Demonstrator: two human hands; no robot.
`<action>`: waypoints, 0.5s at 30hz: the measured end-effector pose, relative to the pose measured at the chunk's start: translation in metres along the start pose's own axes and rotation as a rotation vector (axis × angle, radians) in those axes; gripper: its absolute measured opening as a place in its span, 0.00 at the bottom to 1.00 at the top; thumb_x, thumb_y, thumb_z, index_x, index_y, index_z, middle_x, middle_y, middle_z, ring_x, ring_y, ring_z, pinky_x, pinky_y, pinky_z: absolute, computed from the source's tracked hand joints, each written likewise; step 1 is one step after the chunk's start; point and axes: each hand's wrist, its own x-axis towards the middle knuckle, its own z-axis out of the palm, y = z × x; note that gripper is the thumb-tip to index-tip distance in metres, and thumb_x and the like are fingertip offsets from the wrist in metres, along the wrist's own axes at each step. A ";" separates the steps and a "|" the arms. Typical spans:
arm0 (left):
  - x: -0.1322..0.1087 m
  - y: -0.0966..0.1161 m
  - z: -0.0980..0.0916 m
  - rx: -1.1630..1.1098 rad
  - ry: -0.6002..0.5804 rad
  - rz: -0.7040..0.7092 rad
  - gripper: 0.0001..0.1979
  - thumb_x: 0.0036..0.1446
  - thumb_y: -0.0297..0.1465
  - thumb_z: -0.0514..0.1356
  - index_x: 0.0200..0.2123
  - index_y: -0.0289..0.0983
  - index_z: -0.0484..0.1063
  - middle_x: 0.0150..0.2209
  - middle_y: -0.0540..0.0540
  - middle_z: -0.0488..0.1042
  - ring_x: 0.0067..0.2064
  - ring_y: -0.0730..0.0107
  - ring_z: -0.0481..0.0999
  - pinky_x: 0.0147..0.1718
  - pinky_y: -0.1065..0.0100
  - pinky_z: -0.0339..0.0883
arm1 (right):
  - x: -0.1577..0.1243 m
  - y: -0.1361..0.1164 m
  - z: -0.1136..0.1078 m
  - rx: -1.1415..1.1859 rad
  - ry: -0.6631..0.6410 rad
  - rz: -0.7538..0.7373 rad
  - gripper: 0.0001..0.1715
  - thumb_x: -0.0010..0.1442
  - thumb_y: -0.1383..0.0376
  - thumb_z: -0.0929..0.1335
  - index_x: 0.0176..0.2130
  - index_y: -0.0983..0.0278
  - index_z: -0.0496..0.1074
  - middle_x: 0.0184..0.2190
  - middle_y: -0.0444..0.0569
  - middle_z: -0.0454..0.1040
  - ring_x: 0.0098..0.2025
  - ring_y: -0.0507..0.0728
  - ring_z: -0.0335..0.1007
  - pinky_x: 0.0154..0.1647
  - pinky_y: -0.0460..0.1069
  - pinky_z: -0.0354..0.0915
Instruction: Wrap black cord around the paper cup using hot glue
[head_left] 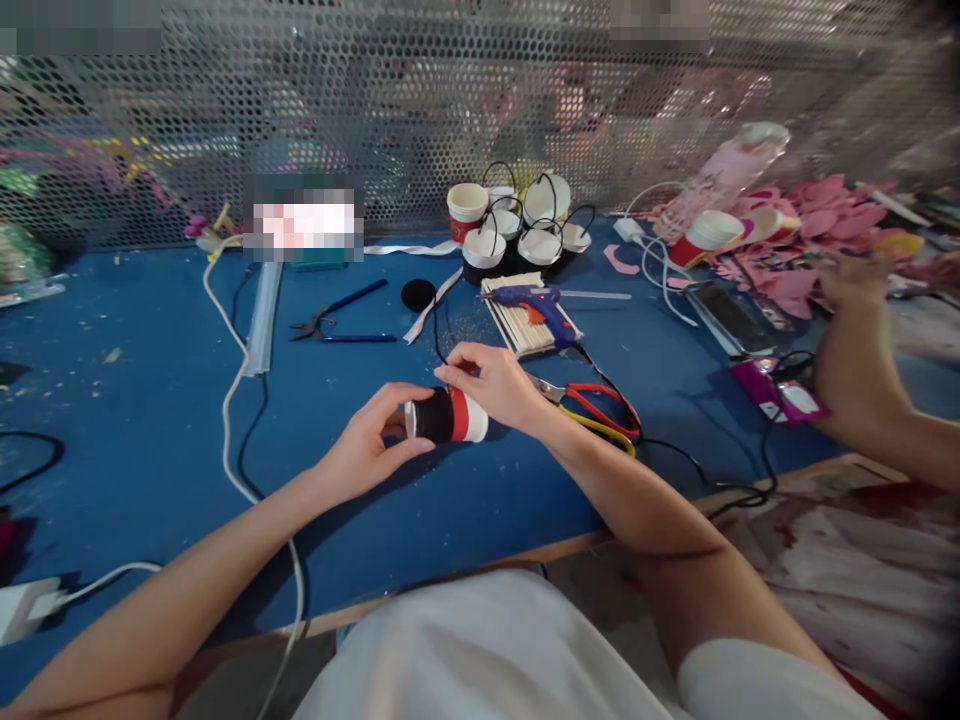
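A paper cup point(466, 415) lies on its side above the blue table, its rim end wrapped in black and the rest showing red and white. My left hand point(367, 435) is closed round the rim end, fingers over the top and thumb below. At the other end my right hand point(499, 385) pinches a black cord point(437, 335) against the cup's side. This cord runs back to a small black ball point(418, 294), apparently of yarn. Just right of my right hand lie scissors point(600, 410) with red and yellow handles.
A blue glue gun point(551, 312) rests on a bundle of white sticks point(510, 325). Behind stand several cups point(540, 245) with black handles. Pliers point(345, 310) and a white cable point(229, 430) lie left. At right are pink pieces point(817, 220), a phone point(731, 315) and another person's arm point(862, 350).
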 end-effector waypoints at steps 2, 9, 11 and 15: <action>0.000 0.001 0.001 -0.023 0.020 -0.001 0.23 0.53 0.32 0.62 0.52 0.40 0.61 0.49 0.41 0.62 0.43 0.66 0.72 0.37 0.66 0.72 | 0.000 0.001 0.001 -0.016 0.012 -0.013 0.13 0.58 0.59 0.65 0.26 0.64 0.66 0.24 0.42 0.68 0.28 0.49 0.61 0.30 0.46 0.55; 0.001 0.005 0.000 0.096 0.064 0.000 0.17 0.56 0.32 0.59 0.49 0.39 0.64 0.46 0.42 0.66 0.43 0.67 0.70 0.37 0.68 0.71 | 0.001 0.001 0.003 -0.014 -0.005 -0.053 0.12 0.58 0.60 0.65 0.26 0.64 0.66 0.24 0.42 0.68 0.28 0.49 0.61 0.30 0.45 0.55; 0.001 0.006 -0.001 0.109 0.053 0.026 0.18 0.56 0.31 0.59 0.50 0.39 0.63 0.48 0.42 0.65 0.44 0.67 0.70 0.38 0.67 0.71 | 0.002 -0.001 0.001 0.012 -0.014 -0.037 0.12 0.58 0.60 0.65 0.26 0.64 0.66 0.24 0.42 0.67 0.28 0.49 0.61 0.30 0.45 0.55; 0.001 0.008 -0.003 0.100 0.004 0.084 0.22 0.56 0.31 0.58 0.54 0.41 0.60 0.50 0.40 0.62 0.50 0.62 0.67 0.42 0.63 0.71 | 0.005 -0.006 -0.003 0.060 -0.042 -0.011 0.13 0.57 0.58 0.65 0.26 0.64 0.67 0.23 0.42 0.66 0.27 0.48 0.59 0.29 0.45 0.55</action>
